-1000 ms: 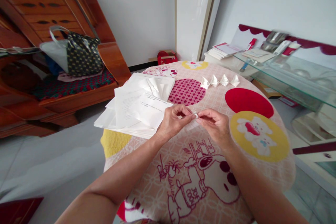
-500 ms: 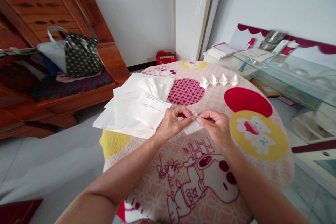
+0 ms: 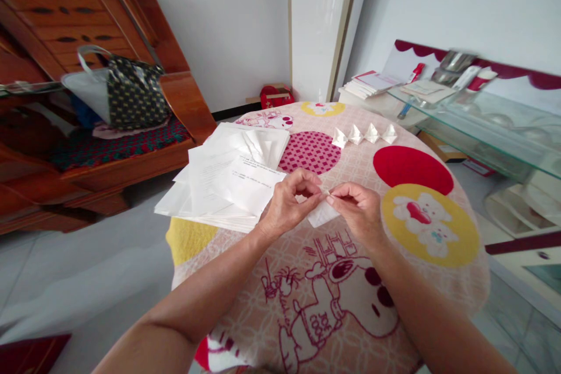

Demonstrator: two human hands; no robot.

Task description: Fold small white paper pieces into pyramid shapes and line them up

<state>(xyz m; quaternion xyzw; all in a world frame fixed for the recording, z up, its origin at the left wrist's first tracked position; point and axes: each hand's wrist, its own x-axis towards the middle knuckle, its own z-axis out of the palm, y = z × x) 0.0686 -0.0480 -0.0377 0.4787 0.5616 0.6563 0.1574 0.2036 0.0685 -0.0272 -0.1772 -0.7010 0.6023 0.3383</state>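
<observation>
The left hand (image 3: 287, 204) and right hand (image 3: 357, 210) pinch the small white paper piece (image 3: 322, 214) just above the worktop (image 3: 350, 169), fingers closed on its top edge, so an uneven tug could probably tear or skew it.

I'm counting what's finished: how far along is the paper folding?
Done: four folded paper shapes sit in a row at the table's far side. In hand: the left hand and right hand pinch a small white paper piece. Left: a stack of flat sheets beside the left hand.
</observation>
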